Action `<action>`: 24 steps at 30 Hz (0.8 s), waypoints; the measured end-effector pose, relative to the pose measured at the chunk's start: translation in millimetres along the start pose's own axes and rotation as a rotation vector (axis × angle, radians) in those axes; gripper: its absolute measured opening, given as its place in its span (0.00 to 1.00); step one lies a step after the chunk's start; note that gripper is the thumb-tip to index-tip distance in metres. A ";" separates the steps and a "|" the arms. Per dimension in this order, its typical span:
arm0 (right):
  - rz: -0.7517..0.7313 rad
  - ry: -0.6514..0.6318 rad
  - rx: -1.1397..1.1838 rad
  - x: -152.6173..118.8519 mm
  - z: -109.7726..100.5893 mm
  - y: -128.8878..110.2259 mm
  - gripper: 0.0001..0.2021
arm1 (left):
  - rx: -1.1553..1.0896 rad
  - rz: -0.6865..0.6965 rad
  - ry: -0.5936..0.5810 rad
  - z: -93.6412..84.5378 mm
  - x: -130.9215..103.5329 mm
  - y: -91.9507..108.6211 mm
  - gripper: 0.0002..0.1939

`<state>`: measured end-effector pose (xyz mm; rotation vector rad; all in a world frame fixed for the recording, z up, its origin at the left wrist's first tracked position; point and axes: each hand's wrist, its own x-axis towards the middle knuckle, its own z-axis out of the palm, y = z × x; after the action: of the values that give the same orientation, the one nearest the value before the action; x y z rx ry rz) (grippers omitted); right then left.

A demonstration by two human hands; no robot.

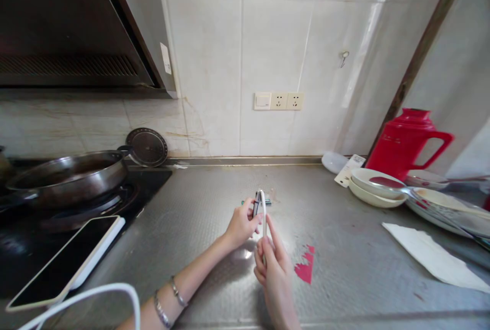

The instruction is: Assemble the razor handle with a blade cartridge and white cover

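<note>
Near the middle of the steel counter, my left hand [240, 225] pinches a small dark object [256, 204] that stands roughly upright between its fingers. My right hand [272, 263], just to the right and nearer, is closed on a thin white strip or cable [264, 217]. The top of this white piece curves over to meet the dark object. What exactly the dark object is cannot be made out. A small greenish item [268, 202] lies on the counter behind the fingers. Two bracelets circle my left forearm.
At the left, a pan [69, 177] sits on the black stove, with a phone [65, 263] and white cable [111, 287] nearer. A red jug [406, 141], stacked bowls [377, 187] and white paper [432, 256] are right. A red patch [306, 267] marks the steel counter [206, 187].
</note>
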<state>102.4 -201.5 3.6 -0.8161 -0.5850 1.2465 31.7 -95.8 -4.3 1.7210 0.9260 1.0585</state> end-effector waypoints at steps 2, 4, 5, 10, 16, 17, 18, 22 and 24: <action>-0.012 0.008 0.009 0.5 0.6 -0.4 0.36 | 0.003 -0.004 0.006 0.0 0.1 0.1 0.17; -0.037 0.021 0.020 2.7 1.6 -1.9 0.36 | -0.007 -0.011 0.003 -0.1 0.1 0.8 0.16; -0.044 0.024 0.021 3.5 2.1 -2.1 0.36 | -0.016 -0.012 -0.001 -0.1 0.0 1.2 0.16; -0.023 0.016 0.027 0.3 1.9 2.1 0.35 | 0.000 0.004 -0.009 0.9 -1.1 1.6 0.15; -0.051 0.042 0.031 3.4 2.8 -5.2 0.37 | 0.026 -0.001 -0.008 1.7 -2.2 4.0 0.15; -0.051 0.034 0.025 4.3 3.3 -5.1 0.37 | 0.027 0.009 -0.004 1.6 -2.0 4.2 0.15; -0.048 0.026 0.018 4.6 3.7 -4.0 0.36 | 0.026 0.023 0.002 1.5 -1.8 4.1 0.14; -0.022 0.007 -0.004 0.3 5.0 3.2 0.36 | 0.041 0.045 0.034 1.5 -0.8 2.5 0.14; -0.005 0.012 -0.002 -1.2 5.8 3.4 0.37 | 0.045 0.027 0.040 1.7 -0.6 2.2 0.14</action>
<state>95.7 -201.1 4.3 -0.8232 -0.5784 1.2358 33.4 -97.6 -2.8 1.7589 0.9608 1.1005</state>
